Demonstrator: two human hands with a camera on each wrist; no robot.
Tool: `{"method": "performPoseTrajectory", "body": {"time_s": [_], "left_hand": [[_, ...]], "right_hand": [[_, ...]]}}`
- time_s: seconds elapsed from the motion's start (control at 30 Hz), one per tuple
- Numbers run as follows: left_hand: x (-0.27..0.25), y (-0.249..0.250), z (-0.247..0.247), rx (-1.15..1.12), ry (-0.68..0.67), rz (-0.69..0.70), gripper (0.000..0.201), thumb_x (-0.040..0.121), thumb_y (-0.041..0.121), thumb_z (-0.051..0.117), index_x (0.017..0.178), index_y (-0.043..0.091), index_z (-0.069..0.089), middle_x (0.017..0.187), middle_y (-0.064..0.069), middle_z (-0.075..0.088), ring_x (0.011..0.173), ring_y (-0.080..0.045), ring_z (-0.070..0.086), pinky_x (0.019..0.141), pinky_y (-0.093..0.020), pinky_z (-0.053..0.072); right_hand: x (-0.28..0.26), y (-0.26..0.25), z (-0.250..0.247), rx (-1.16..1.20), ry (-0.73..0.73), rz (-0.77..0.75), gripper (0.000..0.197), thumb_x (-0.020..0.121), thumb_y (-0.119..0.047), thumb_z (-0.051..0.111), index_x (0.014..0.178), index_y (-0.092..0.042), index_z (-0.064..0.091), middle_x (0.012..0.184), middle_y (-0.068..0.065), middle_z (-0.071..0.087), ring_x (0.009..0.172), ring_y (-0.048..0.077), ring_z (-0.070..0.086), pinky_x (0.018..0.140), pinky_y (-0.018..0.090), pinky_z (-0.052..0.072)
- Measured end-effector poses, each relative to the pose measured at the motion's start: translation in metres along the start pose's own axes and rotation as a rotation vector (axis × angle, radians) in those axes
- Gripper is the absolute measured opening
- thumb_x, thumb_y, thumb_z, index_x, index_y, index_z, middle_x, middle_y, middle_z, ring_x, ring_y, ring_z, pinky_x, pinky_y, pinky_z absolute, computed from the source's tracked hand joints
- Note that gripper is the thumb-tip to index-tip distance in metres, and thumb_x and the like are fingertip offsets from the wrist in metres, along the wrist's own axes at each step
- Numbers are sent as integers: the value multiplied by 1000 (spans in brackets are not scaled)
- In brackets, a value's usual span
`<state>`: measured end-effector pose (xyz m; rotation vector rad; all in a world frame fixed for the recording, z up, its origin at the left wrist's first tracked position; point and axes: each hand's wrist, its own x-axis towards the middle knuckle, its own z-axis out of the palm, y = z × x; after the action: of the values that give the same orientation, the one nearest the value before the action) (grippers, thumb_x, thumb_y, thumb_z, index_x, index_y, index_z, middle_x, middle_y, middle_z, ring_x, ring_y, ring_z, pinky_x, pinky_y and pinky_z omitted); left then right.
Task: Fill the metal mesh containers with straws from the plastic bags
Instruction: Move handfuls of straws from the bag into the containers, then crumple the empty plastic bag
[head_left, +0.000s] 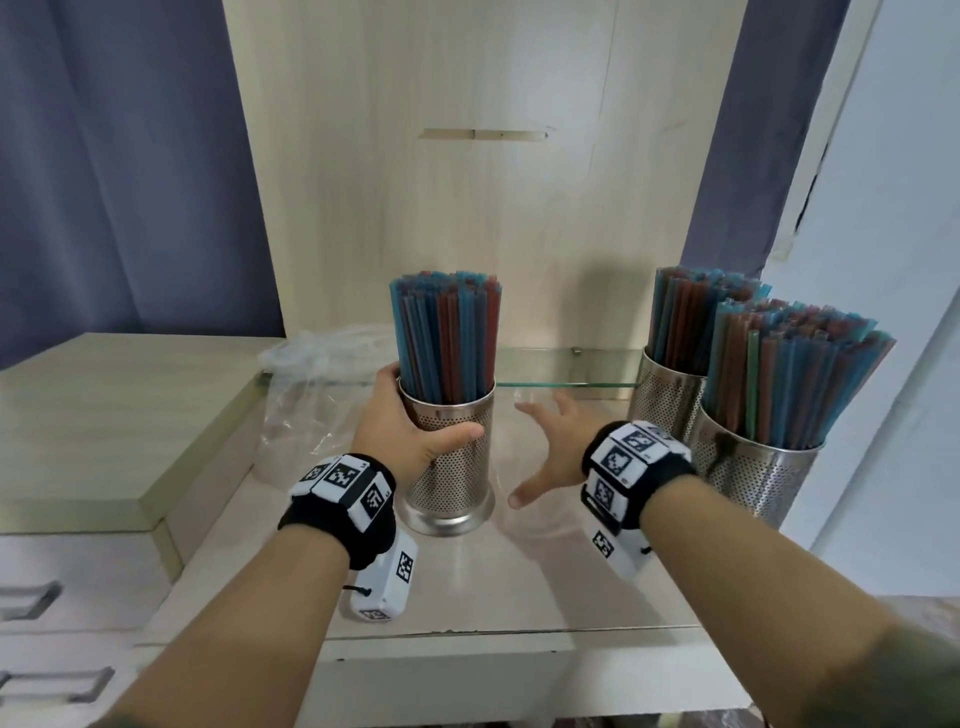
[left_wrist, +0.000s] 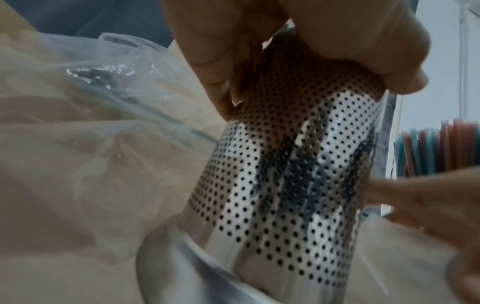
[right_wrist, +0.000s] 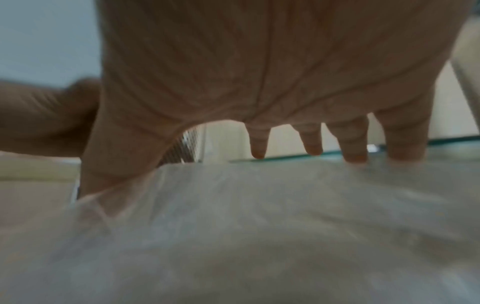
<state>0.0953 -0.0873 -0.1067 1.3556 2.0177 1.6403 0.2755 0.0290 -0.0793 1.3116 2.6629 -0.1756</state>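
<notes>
Left hand (head_left: 410, 431) wrapping upper wall of perforated steel canister (head_left: 451, 467), likely steadying it since packed straws (head_left: 447, 338) make it top-heavy. Right hand (head_left: 553, 452) spreading wide, holding nothing, hovering over clear plastic bag (right_wrist: 259, 226) just beside it. Empty bags (head_left: 322, 364) lying left of it; two filled canisters (head_left: 748, 467) standing far right.
</notes>
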Motion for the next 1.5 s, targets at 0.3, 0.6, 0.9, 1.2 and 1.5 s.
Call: {"method": "performPoseTrajectory", "body": {"time_s": [0.3,0.6,0.9,1.2,1.5], "left_hand": [[2,4,-26,616,-89,45,136,29,91,60,144,27,31,152,-7,17,141,-31,14,116,-54,22],[43,-12,-74,1205,-188,-17,160,28,74,84,148,41,-16,155,-12,-31,142,-44,-25,114,-62,-2],[32,-57,-77,1133,-447,-178,173,14,75,83,140,45,-32,159,-8,18,145,-35,21,112,-61,26],[-29,-21,-107,947,-329,-144,100,72,30,79,148,30,13,125,-5,57,107,-27,58,91,-35,48],[-120,51,-100,666,-372,602,58,73,43,68,126,25,51,118,7,46,106,-15,48,88,-24,40]], "right_hand": [[-25,-1,24,-52,-130,-22,99,77,-53,77,154,-22,24,151,4,44,136,26,44,108,36,37],[-88,10,22,275,192,-61,34,85,-44,63,108,-18,64,111,-2,60,107,19,57,92,36,48],[-108,-20,34,756,425,-329,33,83,-19,75,80,-43,54,77,-30,61,80,-18,58,71,3,40],[-109,-44,55,811,631,-384,35,80,-27,74,101,-24,46,82,-13,55,78,3,56,66,23,44],[-129,-68,51,1068,287,-820,115,65,-39,90,152,-35,14,150,-14,37,138,1,39,111,22,36]]}}
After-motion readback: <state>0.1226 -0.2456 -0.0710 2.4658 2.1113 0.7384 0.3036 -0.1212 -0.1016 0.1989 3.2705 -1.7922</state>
